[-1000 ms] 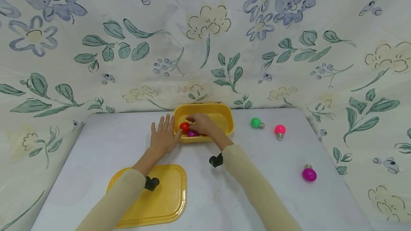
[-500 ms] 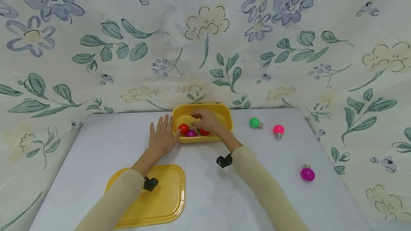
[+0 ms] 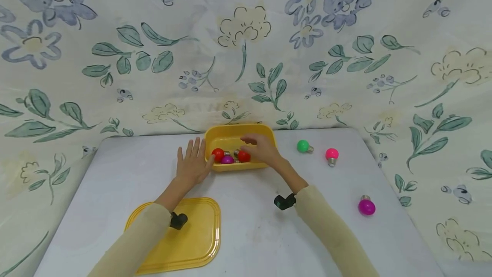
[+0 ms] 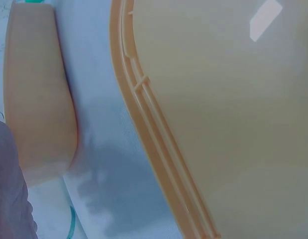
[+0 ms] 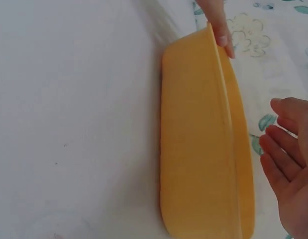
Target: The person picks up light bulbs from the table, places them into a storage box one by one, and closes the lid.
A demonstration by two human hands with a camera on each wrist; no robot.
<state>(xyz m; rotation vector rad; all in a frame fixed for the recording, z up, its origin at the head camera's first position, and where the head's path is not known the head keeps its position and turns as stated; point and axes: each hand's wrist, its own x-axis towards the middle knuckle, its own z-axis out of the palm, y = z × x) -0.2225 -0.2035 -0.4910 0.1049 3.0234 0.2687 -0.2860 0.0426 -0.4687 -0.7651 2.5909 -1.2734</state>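
Note:
A yellow container stands against the back of the table. At its left end my left hand has its fingers straight, and in the right wrist view that left hand has its thumb over the rim. A red bulb, a purple bulb and another red bulb lie inside along the front wall. My right hand hovers over the container's right half, fingers loosely bent. Nothing shows in the right hand in the right wrist view.
A flat yellow lid lies at front left, partly under my left forearm. Right of the container lie a green bulb, a pink bulb and a magenta bulb. Floral cloth hangs behind the table.
My right hand has drawn back to the right from the bulbs inside the container, uncovering the right-hand red bulb. The left hand stays at the container's left end.

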